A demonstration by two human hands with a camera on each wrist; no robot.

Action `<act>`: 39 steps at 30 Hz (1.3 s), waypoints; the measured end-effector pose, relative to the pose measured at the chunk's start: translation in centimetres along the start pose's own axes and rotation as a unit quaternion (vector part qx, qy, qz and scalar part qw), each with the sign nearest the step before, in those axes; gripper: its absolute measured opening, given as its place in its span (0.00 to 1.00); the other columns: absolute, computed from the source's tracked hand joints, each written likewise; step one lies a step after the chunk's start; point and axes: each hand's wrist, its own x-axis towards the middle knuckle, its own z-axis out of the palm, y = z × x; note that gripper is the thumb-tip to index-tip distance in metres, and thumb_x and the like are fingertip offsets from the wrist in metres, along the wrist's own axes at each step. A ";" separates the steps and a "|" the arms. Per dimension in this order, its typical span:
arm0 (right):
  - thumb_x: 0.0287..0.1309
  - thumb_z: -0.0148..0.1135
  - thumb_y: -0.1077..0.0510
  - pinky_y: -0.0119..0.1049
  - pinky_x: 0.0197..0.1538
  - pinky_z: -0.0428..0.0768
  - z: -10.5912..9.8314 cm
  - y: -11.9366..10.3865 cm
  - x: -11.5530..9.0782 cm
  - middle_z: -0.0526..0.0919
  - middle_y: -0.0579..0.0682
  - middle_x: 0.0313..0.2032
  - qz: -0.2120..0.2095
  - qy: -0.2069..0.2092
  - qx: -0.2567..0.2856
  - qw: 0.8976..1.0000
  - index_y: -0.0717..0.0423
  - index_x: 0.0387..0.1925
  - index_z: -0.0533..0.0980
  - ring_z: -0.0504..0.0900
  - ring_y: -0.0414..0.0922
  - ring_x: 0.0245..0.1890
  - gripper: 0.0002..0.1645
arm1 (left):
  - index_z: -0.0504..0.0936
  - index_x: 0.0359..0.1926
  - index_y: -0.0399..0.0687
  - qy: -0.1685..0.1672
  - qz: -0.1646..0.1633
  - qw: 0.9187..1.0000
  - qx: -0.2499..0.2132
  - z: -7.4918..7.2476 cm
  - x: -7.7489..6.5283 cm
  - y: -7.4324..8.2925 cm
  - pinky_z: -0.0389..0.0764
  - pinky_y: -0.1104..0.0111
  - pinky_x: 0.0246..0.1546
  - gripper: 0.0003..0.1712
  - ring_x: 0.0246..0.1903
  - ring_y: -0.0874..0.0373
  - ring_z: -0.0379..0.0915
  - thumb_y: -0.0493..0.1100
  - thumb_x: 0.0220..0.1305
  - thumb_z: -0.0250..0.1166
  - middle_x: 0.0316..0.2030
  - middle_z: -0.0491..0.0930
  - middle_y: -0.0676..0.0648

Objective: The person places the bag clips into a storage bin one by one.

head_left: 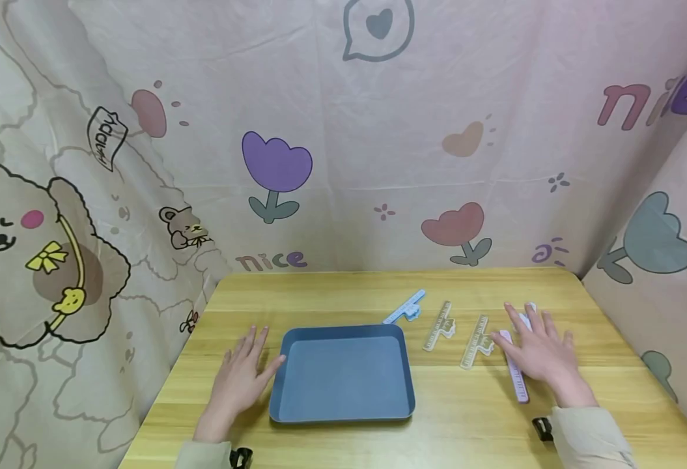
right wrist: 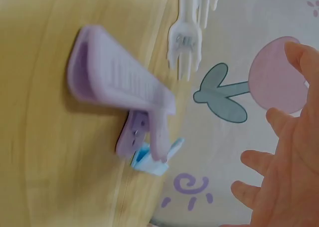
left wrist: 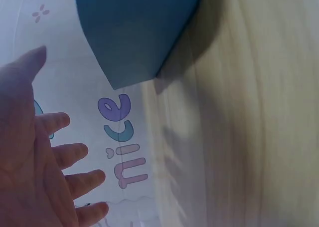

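Note:
My left hand is beside the left edge of a blue-grey rectangular tray, fingers spread and holding nothing. The tray's corner rises near that hand in the left wrist view. On the right, my right hand hovers with spread fingers over a purple ruler-marked clip. Its palm is empty in the right wrist view, apart from the purple clip. A light-blue clip lies just beyond, mostly covered by the hand in the head view.
Two pale, see-through clips lie between the tray and the right hand. Another blue clip rests by the tray's back right corner. A printed curtain hangs behind and at both sides of the wooden table.

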 end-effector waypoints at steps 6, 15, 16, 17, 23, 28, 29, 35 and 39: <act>0.65 0.41 0.25 0.80 0.57 0.38 -0.1 -1.1 0.6 0.43 0.71 0.72 -0.011 0.009 0.023 1.000 0.45 0.78 0.40 0.43 0.76 0.68 0.52 | 0.50 0.77 0.48 0.003 -0.007 0.998 -0.059 0.1 -0.4 0.7 0.55 0.34 0.61 0.47 0.67 0.28 0.51 0.64 0.68 0.57 0.74 0.48 0.34; 0.64 0.52 0.31 0.77 0.55 0.56 -0.2 -3.2 2.0 0.54 0.71 0.70 -0.030 0.031 0.094 0.995 0.47 0.78 0.43 0.58 0.75 0.64 0.53 | 0.50 0.77 0.45 0.000 -0.019 0.989 -0.148 0.4 -0.6 1.2 0.56 0.36 0.61 0.46 0.69 0.33 0.50 0.64 0.70 0.54 0.74 0.49 0.36; 0.65 0.53 0.32 0.76 0.55 0.56 -0.1 -3.3 2.2 0.54 0.71 0.70 -0.033 0.030 0.105 0.993 0.48 0.78 0.43 0.57 0.74 0.64 0.52 | 0.50 0.77 0.44 -0.001 -0.019 0.987 -0.159 0.5 -0.6 1.2 0.56 0.37 0.62 0.45 0.69 0.34 0.50 0.63 0.70 0.54 0.74 0.50 0.36; 0.65 0.54 0.34 0.76 0.56 0.57 0.0 -3.6 2.3 0.54 0.71 0.70 -0.036 0.028 0.115 0.992 0.48 0.78 0.44 0.57 0.74 0.65 0.52 | 0.51 0.77 0.44 -0.001 -0.019 0.985 -0.169 0.6 -0.7 1.2 0.58 0.39 0.62 0.45 0.68 0.34 0.53 0.62 0.70 0.55 0.73 0.51 0.35; 0.65 0.60 0.40 0.73 0.57 0.60 1.0 -4.9 3.2 0.57 0.71 0.69 -0.055 0.029 0.149 0.987 0.53 0.77 0.50 0.59 0.72 0.64 0.49 | 0.54 0.75 0.43 -0.005 -0.029 0.974 -0.223 1.2 -0.9 1.0 0.80 0.57 0.44 0.42 0.47 0.48 0.76 0.57 0.70 0.58 0.68 0.62 0.34; 0.63 0.64 0.47 0.69 0.56 0.66 2.3 -5.7 4.0 0.64 0.70 0.66 -0.073 0.037 0.188 0.979 0.56 0.75 0.54 0.67 0.70 0.60 0.46 | 0.57 0.75 0.42 -0.007 -0.028 0.963 -0.267 1.6 -0.9 1.0 0.80 0.65 0.40 0.40 0.42 0.55 0.77 0.51 0.69 0.62 0.64 0.67 0.32; 0.63 0.64 0.49 0.68 0.54 0.69 2.5 -5.9 4.2 0.65 0.70 0.64 -0.079 0.040 0.198 0.976 0.57 0.75 0.54 0.70 0.69 0.58 0.45 | 0.57 0.75 0.42 -0.009 -0.029 0.961 -0.274 1.6 -0.9 1.0 0.80 0.65 0.41 0.40 0.42 0.54 0.78 0.50 0.69 0.62 0.63 0.68 0.32; 0.61 0.66 0.60 0.54 0.45 0.81 4.0 -6.8 5.1 0.72 0.71 0.58 -0.105 0.052 0.254 0.960 0.59 0.72 0.59 0.80 0.64 0.47 0.42 | 0.59 0.74 0.46 -0.026 -0.038 0.952 -0.302 1.9 -0.8 0.8 0.80 0.57 0.46 0.37 0.45 0.50 0.79 0.50 0.70 0.61 0.60 0.72 0.34; 0.61 0.66 0.61 0.49 0.43 0.83 4.8 -7.5 5.7 0.73 0.71 0.56 -0.103 0.041 0.288 0.951 0.60 0.72 0.59 0.82 0.60 0.45 0.41 | 0.60 0.74 0.45 -0.037 -0.046 0.948 -0.312 2.1 -0.8 0.6 0.80 0.56 0.46 0.35 0.47 0.47 0.79 0.45 0.70 0.61 0.58 0.74 0.33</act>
